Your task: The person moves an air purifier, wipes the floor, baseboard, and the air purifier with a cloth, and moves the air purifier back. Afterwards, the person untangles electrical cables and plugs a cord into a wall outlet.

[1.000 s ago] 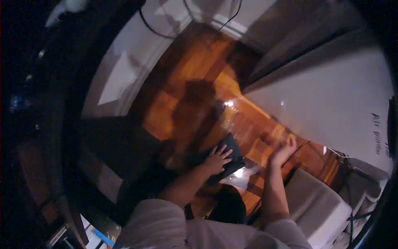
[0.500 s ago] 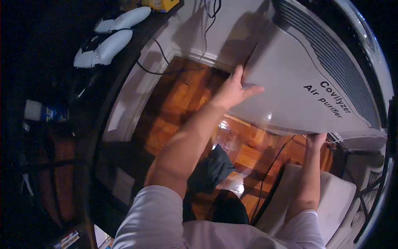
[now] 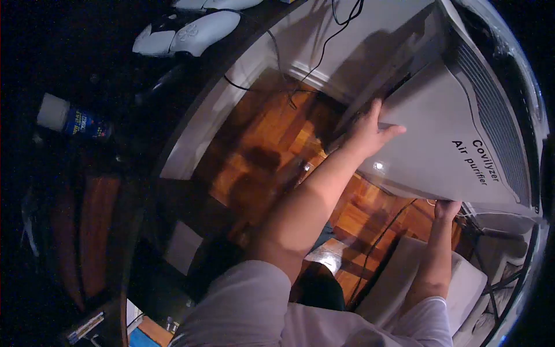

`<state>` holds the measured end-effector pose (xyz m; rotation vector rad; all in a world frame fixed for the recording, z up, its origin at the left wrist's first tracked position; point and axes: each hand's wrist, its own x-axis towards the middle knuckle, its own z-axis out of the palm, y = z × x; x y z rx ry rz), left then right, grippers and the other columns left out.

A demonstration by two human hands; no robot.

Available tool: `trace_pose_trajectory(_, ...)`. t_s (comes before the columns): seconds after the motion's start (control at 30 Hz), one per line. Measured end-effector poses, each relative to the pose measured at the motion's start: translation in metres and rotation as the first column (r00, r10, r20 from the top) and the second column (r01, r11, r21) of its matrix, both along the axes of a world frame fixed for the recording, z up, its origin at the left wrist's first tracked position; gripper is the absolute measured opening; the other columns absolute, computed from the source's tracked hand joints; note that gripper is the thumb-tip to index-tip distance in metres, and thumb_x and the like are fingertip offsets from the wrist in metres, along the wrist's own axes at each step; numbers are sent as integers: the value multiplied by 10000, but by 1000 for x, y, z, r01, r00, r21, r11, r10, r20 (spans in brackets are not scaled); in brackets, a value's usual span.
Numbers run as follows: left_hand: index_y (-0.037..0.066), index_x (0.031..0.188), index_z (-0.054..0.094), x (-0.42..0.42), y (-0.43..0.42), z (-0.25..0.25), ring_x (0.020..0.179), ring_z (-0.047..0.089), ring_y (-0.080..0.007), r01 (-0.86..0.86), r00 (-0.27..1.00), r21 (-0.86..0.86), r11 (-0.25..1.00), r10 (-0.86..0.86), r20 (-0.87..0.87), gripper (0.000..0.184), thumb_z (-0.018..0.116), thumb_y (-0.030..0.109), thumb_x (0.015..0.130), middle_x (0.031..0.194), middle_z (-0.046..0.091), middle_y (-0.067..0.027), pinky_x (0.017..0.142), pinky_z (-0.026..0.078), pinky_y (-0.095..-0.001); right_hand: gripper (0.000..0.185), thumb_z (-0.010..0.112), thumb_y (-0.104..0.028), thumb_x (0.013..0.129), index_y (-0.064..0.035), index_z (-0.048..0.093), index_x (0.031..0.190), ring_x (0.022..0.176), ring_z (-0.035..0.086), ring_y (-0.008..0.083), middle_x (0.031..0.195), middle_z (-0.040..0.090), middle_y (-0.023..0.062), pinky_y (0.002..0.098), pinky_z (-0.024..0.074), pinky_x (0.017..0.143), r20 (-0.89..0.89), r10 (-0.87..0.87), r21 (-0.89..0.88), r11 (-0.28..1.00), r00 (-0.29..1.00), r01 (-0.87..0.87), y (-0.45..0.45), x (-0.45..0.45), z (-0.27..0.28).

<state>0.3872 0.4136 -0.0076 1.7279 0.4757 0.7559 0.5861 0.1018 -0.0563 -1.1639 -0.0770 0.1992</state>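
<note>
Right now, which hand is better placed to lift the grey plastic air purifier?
Probably the right hand: its fingers disappear at the near edge of the purifier, while the left hand shows its thumb in front.

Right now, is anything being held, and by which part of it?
Apparently the air purifier, by two edges: the left hand is spread against its side, the right hand at its bottom, fingers hidden.

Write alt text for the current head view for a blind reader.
A person's bare left hand is spread at the side edge of a large, boxy, pale-grey air purifier, the bare right hand at its lower edge. Glossy brown wooden floor shows below.
</note>
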Motion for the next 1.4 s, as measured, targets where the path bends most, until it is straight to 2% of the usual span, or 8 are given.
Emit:
trace_pose_trajectory(0.3,-61,1246,284,-8,10,13,989,530,-362,72,981,-74,995,-84,-178,962,630,600,639,1080,516,-270,822,435,-372,355,463,-197,840,-29,437,1152,1039,467,248,1126,489,89,396,378,894,-57,-129,4,992,990,129,26,-28,29)
trace_pose_trajectory(0.5,-52,1259,277,-20,12,18,1017,528,-328,-1,983,-87,996,-15,-186,938,684,522,639,1109,513,-247,830,437,-362,349,462,-212,845,-36,443,1146,1044,463,241,1128,492,89,391,376,903,-87,65,71,996,994,-59,10,-20,12)
trace_pose_trajectory(0.63,-35,1258,299,-32,12,20,1008,517,-374,-8,998,-121,993,0,-70,895,670,513,656,1076,527,-254,834,424,-388,334,467,-200,842,-27,454,1127,1033,470,237,1114,500,88,389,383,901,-153,-5,94,995,988,20,24,-34,23)
trace_pose_trajectory(0.87,-46,1203,340,-44,17,44,958,560,-301,-23,999,1,1000,23,-41,802,688,449,676,1058,542,-234,797,444,-334,328,485,-213,834,-25,464,1103,991,493,238,1072,517,78,390,412,857,-86,15,116,993,996,-5,31,-44,23)
trace_pose_trajectory(0.93,-53,1213,329,-39,22,28,984,551,-282,35,999,-151,988,-38,-12,815,686,449,679,1069,539,-232,812,435,-327,324,487,-217,834,-29,467,1097,982,498,234,1060,521,76,387,416,846,-107,23,124,992,994,-10,33,-42,25)
trace_pose_trajectory(1.07,-57,1216,326,-47,22,30,1005,541,-248,-41,998,-31,999,43,46,815,692,437,679,1078,542,-214,825,426,-320,322,482,-232,839,-40,466,1097,980,498,221,1051,522,71,372,418,838,-99,121,182,978,988,-102,35,-39,16)
trace_pose_trajectory(1.17,-65,1233,310,-60,10,71,1027,515,-217,77,991,-196,978,-54,122,814,698,399,689,1113,527,-189,857,410,-294,331,490,-241,833,-47,471,1100,981,497,212,1053,526,67,359,413,836,-91,86,212,975,992,-65,39,-42,18)
trace_pose_trajectory(1.4,8,1260,313,-61,30,60,1021,515,-227,7,1000,-43,999,-8,-13,803,699,409,681,1114,527,-183,856,411,-324,392,506,-296,820,-49,468,1122,997,493,219,1080,523,68,356,396,852,-37,13,198,980,999,-5,55,-65,38)
